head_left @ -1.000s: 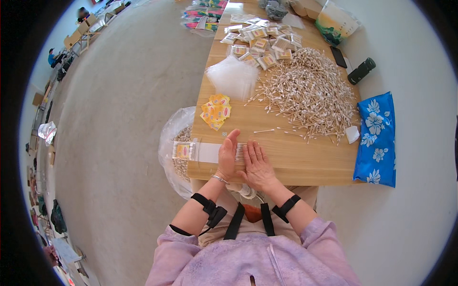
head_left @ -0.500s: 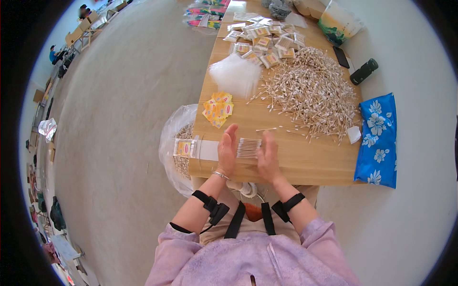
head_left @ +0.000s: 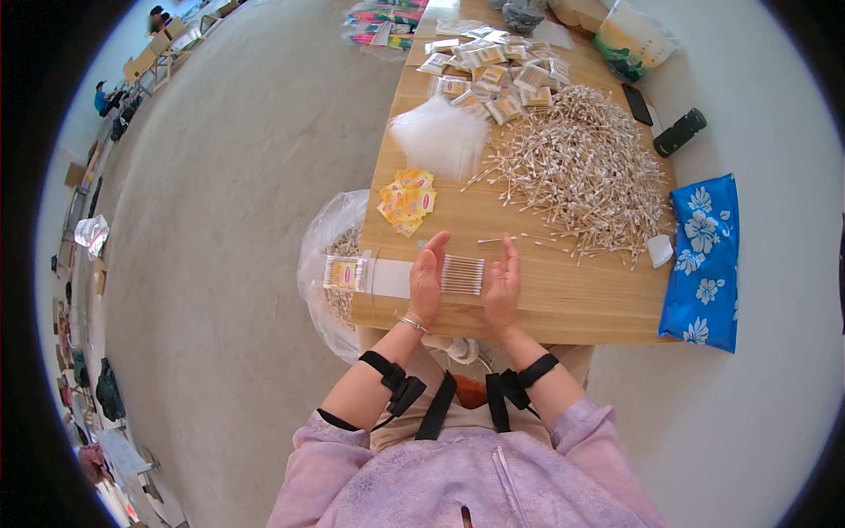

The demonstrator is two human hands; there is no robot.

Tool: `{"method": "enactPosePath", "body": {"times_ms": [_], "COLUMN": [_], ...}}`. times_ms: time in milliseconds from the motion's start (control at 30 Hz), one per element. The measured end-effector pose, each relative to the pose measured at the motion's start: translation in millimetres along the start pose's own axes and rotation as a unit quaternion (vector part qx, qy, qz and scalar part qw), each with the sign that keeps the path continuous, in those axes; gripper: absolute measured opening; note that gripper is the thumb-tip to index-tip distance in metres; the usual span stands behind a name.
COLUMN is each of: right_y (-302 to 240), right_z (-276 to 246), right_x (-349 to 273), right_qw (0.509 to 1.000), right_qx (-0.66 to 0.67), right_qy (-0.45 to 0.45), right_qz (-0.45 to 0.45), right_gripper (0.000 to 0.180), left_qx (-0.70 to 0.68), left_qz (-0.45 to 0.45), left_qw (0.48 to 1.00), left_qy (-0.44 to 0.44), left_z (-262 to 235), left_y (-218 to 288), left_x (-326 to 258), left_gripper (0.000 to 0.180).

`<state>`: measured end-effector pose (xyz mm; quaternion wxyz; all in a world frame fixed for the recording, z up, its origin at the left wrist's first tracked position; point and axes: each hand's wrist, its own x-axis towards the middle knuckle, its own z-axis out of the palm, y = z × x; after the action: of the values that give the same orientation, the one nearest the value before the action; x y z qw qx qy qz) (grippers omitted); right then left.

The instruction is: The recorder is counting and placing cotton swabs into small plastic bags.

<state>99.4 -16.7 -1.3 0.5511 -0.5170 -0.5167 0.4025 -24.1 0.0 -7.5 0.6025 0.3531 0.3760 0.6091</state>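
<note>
A neat row of cotton swabs (head_left: 462, 275) lies flat near the table's front edge, between my two hands. My left hand (head_left: 425, 286) stands on edge at the row's left end, fingers stretched out. Facing it from the right, my right hand (head_left: 503, 286) is open too, with a small gap to the swabs. Left of my left hand lies a white strip (head_left: 391, 278), and beyond it a clear packet of swabs with a yellow card (head_left: 345, 274). Yellow cards (head_left: 407, 201) lie in a heap farther off. A big loose pile of swabs (head_left: 581, 176) covers the right side.
Clear empty bags (head_left: 438, 136) and filled packets (head_left: 493, 75) lie farther back. A blue floral cushion (head_left: 704, 264), a black cylinder (head_left: 679, 133), a phone (head_left: 637, 105) and a plastic tub (head_left: 634, 44) line the wall side. A clear sack of swabs (head_left: 321, 238) sits by the left edge.
My right hand has drawn back slightly to the right from the row, and its fingers have straightened. The left hand stays beside the row. The whole view has shifted a little.
</note>
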Motion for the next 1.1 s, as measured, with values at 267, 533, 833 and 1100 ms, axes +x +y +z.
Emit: {"method": "enactPosePath", "body": {"times_ms": [267, 533, 833, 1100], "right_y": [-13, -9, 0, -7], "right_z": [-4, -4, 3, 8], "right_x": [-2, -3, 1, 5], "right_qw": [0.998, 0.975, 0.939, 0.984], "right_qx": [-0.058, -0.206, -0.311, -0.159], "right_qy": [-0.020, 0.016, -0.048, -0.053], "right_qz": [0.000, -0.085, -0.135, -0.064], "right_gripper": [0.049, 0.047, 0.034, 0.031], "left_qx": [0.023, 0.031, 0.038, 0.034], "left_qz": [0.010, 0.018, 0.030, 0.015], "left_qw": [1.000, 0.999, 0.998, 0.999], "left_qy": [-0.013, 0.006, 0.032, 0.013], "left_z": [0, 1, 4, 1], "left_y": [2, 3, 1, 3], "left_x": [1, -2, -4, -3], "left_gripper": [0.059, 0.056, 0.053, 0.055]}}
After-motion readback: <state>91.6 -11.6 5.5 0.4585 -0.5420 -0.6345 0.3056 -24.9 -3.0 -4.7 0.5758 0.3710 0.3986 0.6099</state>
